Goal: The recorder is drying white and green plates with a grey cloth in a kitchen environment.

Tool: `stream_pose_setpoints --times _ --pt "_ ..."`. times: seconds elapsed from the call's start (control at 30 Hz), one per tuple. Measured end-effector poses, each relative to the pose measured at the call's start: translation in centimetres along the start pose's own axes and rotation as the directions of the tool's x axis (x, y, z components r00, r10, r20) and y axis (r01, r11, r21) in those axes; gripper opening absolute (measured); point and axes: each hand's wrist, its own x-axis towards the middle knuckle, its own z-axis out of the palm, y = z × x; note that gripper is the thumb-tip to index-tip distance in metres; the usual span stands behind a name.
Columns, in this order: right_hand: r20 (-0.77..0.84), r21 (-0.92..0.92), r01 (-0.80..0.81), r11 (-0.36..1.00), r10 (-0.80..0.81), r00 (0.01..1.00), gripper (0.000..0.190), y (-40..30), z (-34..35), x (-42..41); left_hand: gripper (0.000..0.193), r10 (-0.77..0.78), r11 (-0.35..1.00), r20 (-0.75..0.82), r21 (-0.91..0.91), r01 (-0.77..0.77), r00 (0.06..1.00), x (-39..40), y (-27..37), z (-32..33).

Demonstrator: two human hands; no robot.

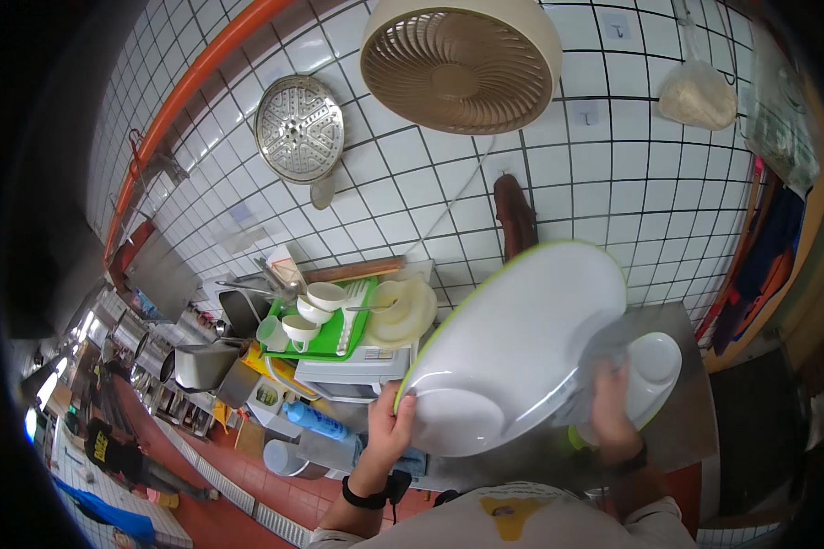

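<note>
A large white oval dish with a green rim (522,343) is tilted up in front of me. My left hand (393,420) grips its lower left edge, thumb on the inner face. At its right side my right hand (611,405) is blurred and touches a greyish, see-through cloth or film (580,384) against the dish; its fingers are too blurred to read. Behind that hand lies a smaller white dish with a green rim (652,377) on the steel table (687,412).
Left of the dish, a green tray (329,336) with white cups and a slotted spatula stands on a white appliance (357,370). A blue bottle (316,420) lies nearer me. A fan (460,68) hangs above. Far left, a person (113,449) is in the aisle.
</note>
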Motion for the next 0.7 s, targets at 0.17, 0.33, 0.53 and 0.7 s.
stream_pose_setpoints --times 0.17,0.33,0.53,0.7 --pt "-0.179 0.207 0.263 0.942 -0.228 0.957 0.040 -0.2 1.9 1.7 0.025 -0.011 0.986 -0.039 -0.168 0.005 0.999 -0.2 -1.0 2.1" --pt "0.265 -0.053 0.497 0.866 -0.468 0.843 0.032 3.1 4.2 -0.7 0.033 -0.145 0.897 -0.224 -0.442 0.032 0.964 0.2 -0.4 5.5" --pt "0.172 -0.098 0.269 0.958 -0.250 0.953 0.027 1.0 1.9 0.8 0.059 0.068 0.962 0.104 -0.270 -0.038 0.992 -0.1 -2.7 2.9" --pt "0.461 -0.470 0.672 0.572 -0.490 0.740 0.030 -3.2 -1.4 0.4 0.065 -0.059 0.906 -0.186 -0.423 -0.026 0.981 1.9 -1.4 -1.2"
